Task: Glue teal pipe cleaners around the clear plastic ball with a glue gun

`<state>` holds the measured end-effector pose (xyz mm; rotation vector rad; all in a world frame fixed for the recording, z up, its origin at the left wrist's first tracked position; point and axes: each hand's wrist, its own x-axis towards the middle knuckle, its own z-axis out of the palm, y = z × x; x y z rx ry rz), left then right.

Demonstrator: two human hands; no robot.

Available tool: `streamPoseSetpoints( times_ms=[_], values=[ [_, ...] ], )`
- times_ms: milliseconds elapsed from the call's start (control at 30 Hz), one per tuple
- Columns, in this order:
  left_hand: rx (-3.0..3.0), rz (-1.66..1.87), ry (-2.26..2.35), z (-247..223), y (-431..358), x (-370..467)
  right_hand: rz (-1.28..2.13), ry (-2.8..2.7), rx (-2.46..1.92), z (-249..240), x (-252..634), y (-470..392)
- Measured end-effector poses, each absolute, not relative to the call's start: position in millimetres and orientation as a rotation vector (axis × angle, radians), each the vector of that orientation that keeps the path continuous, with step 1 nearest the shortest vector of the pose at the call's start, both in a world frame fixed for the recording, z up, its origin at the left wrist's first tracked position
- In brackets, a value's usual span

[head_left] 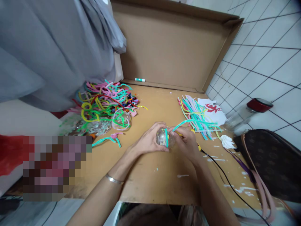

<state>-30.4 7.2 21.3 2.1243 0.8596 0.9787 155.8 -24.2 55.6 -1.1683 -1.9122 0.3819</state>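
A clear round ball (161, 137) with a turquoise band around it is between my hands above the table's middle. My left hand (151, 138) is wrapped round its left side. At its right side, my right hand (185, 139) pinches a turquoise fuzzy strip (196, 121) that curves up and to the right. A yellow tool with a black cord (223, 171) is under my right hand, mostly hidden by the fingers; whether the hand grips it is hard to see.
Colourful fuzzy strips (105, 100) are heaped at left, and a bundle (195, 114) lies at right by a white paper (215, 116). A glass bottle (244, 116) and dark bag (270, 163) stand at far right. A cardboard tray (169, 44) is behind.
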Motion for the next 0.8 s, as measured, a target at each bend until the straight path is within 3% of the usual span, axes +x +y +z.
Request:
streamPoseSetpoints(
  times_ms=[800],
  values=[
    [1.972,0.958,1.023,27.2,0.7,-21.3,0.426,-1.857,-1.156,55.2,154.0,-22.8]
  ],
)
